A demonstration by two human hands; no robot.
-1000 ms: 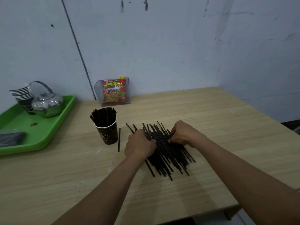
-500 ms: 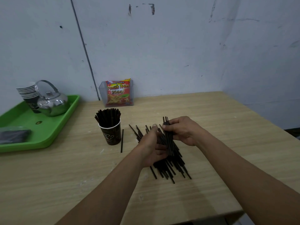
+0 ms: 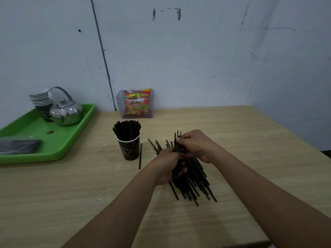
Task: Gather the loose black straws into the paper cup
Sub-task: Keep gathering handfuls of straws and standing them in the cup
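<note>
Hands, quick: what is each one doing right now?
Left hand: closed on the lower part of a straw bundle.
Right hand: fingers closed around the same bundle, higher up.

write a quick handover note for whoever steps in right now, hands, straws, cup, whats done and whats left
Right hand: closed on a small bundle of straws, tips pointing up.
Left hand: closed around the lower part of the same bundle, over the pile.
Paper cup: upright on the table, left of the hands, already packed with straws.
Loose pile: flat on the table under and in front of the hands. One stray straw lies just right of the cup.
Left: put the held bundle in the cup, then the pile and the stray.
</note>
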